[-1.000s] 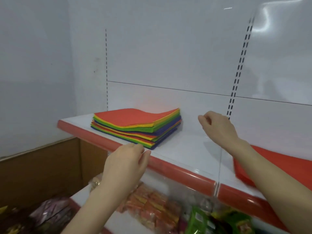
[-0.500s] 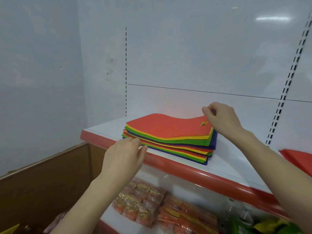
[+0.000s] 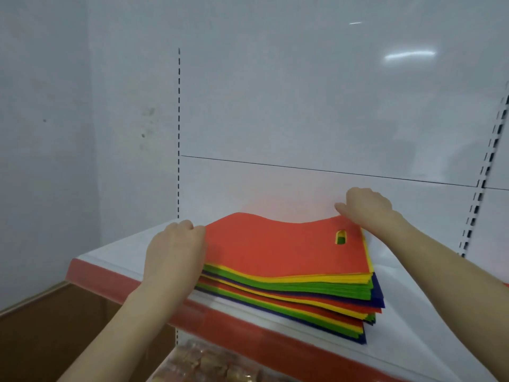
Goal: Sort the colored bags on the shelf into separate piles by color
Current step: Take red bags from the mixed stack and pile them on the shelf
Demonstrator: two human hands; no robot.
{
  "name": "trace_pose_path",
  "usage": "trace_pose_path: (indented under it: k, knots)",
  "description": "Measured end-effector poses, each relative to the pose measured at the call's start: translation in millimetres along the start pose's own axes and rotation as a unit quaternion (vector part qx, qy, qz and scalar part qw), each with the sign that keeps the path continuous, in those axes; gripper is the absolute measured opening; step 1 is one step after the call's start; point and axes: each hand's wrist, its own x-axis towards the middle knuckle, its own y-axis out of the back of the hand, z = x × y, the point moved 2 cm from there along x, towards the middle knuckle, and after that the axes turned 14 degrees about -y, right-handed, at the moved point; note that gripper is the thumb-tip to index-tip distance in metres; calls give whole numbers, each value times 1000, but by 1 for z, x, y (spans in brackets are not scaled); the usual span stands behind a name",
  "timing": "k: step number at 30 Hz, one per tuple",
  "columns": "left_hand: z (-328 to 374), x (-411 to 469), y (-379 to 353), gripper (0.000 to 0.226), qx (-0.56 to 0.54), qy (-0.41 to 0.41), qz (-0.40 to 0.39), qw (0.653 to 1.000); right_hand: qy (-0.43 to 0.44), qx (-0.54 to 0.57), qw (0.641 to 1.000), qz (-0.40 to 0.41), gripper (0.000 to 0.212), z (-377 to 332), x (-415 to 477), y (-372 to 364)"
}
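A stack of flat coloured bags (image 3: 303, 293) lies on the white shelf (image 3: 407, 343), with red, yellow, green and dark blue layers mixed. The top red bag (image 3: 275, 249) has a handle slot near its right end. My left hand (image 3: 176, 255) is at the stack's left edge, fingers curled around the red bag's edge there. My right hand (image 3: 366, 208) holds the red bag's far right corner, with the fingers curled behind the edge and the thumb pointing left.
The shelf has a red front lip (image 3: 248, 337). Its white back panel rises behind the stack, with a slotted upright (image 3: 479, 199) to the right. Snack packets (image 3: 209, 365) lie on the shelf below. A brown box (image 3: 55, 326) stands at lower left.
The view has shifted left and closer to the stack. Both hands went from hovering in front of the shelf to the ends of the top red bag.
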Motion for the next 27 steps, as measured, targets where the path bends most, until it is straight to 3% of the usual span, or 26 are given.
trace_pose_path:
  k: [4, 6, 10, 18, 27]
  knots:
    - [-1, 11, -5, 34, 36, 9, -55, 998, -8, -97, 995, -31, 30, 1, 5, -14]
    - [-4, 16, -13, 35, 75, 76, -112, 988, -10, -133, 991, -29, 30, 2, 7, -20]
    - [-5, 22, -19, 40, 80, 57, -182, 978, -24, -146, 989, -29, 36, 8, 8, -26]
    - [-16, 32, -24, 47, 49, 36, -235, 970, -7, -168, 984, 64, 34, 1, -3, -24]
    - [-24, 33, -25, 36, 35, 38, -158, 986, 34, -166, 977, 130, 29, -2, -12, -17]
